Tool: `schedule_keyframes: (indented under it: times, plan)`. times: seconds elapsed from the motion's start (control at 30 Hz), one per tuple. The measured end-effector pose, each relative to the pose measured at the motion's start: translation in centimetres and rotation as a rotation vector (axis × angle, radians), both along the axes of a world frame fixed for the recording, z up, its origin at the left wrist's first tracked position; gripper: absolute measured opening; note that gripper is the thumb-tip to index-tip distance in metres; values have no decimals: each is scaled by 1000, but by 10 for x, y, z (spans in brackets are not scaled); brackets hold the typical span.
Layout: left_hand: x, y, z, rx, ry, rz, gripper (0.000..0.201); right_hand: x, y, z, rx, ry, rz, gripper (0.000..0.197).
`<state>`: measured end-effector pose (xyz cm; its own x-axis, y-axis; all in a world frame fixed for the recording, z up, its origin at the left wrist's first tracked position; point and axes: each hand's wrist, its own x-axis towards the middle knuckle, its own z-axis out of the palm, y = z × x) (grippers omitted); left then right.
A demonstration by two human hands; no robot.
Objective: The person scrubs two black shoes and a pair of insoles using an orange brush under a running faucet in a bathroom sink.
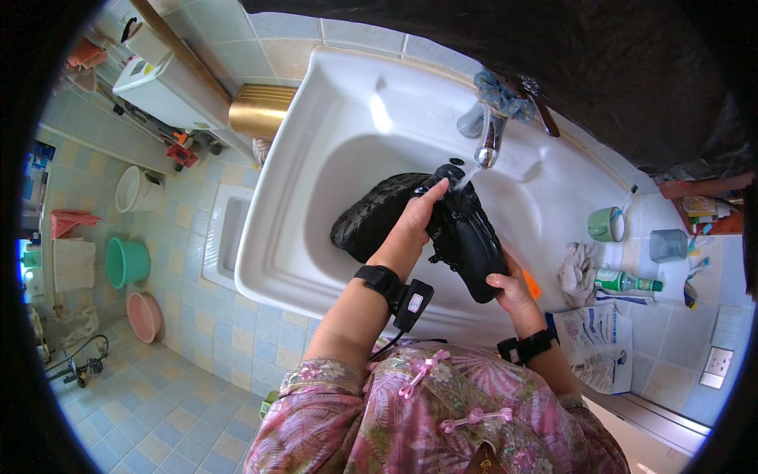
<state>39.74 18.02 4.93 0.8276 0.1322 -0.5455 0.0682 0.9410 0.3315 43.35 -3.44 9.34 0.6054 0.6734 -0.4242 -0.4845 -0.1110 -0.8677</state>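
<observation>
A wet black shoe [466,237] is held slantwise over the white sink, between both my hands. My left hand [426,204] is closed round its upper end, thumb on top, right below the tap. At the lower end, my right hand [513,286] grips the shoe with thumb and fingers. Water runs from the chrome tap [488,150] onto the upper end. A second black shoe [375,217] lies in the basin to the left, partly hidden behind my left hand and the held shoe. Something orange [532,283] shows beside my right hand; its kind is hidden.
On the right ledge are a green mug [605,224], a grey cloth [578,268], a green bottle [628,281] and a printed bag [596,347]. Blue cloth [499,96] wraps the tap's base. A squat toilet [227,237] and basins [128,262] stand left of the sink [272,272].
</observation>
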Motion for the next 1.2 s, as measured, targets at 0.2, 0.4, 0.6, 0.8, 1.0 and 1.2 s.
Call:
schedule_keyframes:
  times: [0.2, 0.4, 0.6, 0.8, 1.0, 1.2]
  plan:
    - [-6, -6, 27, 227, 132, -2, 42, -3, -2, -3, -21, -35, -28, 83]
    - [-3, -9, 14, 37, 22, 88, 35, -7, 1, -3, -49, -244, 106, 82]
    - [5, -12, 22, 13, 42, 73, 28, -6, -2, 7, -205, -519, 170, 80]
    - [-3, -10, 21, -57, -98, 92, 28, 0, -7, -4, -181, -601, 209, 81]
    - [-5, 3, 34, -62, -127, 46, 27, 1, 1, 5, -162, -552, 187, 82]
    - [-5, 1, 25, 66, -67, -27, 39, -4, 0, 7, -123, -474, 145, 84]
